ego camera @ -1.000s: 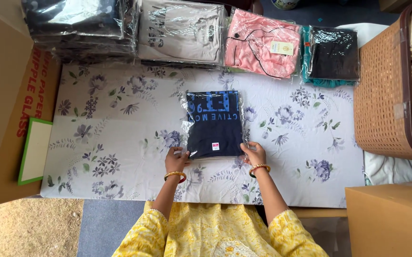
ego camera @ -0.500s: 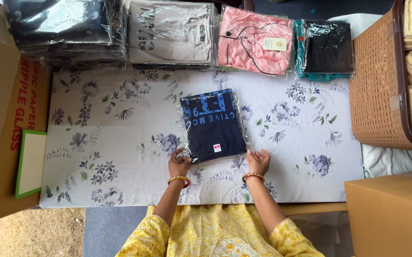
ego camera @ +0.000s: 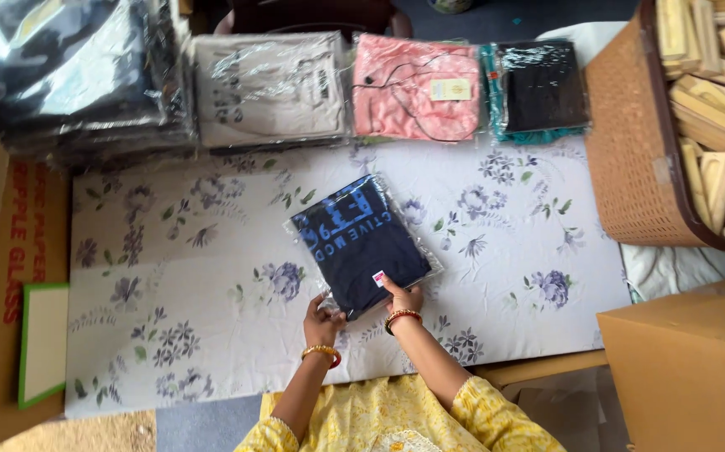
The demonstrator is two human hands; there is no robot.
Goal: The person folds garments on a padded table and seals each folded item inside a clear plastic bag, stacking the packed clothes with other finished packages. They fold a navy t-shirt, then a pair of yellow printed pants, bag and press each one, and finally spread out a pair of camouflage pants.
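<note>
I see table with white floral cloth [ego camera: 212,276]. Navy folded shirt in clear bag [ego camera: 358,243] lies near middle, turned slightly. Left hand [ego camera: 322,321] grips its near edge; right hand [ego camera: 403,295] pinches near right corner. Far edge: row of bagged garments [ego camera: 270,88]. Far right: brown woven basket [ego camera: 630,159] with wooden pieces. Cardboard boxes [ego camera: 681,360] both sides.

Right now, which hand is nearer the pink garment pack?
Right. The right hand sits at the navy shirt pack's near edge, below the pink garment pack; the left hand lies farther left and lower.
</note>
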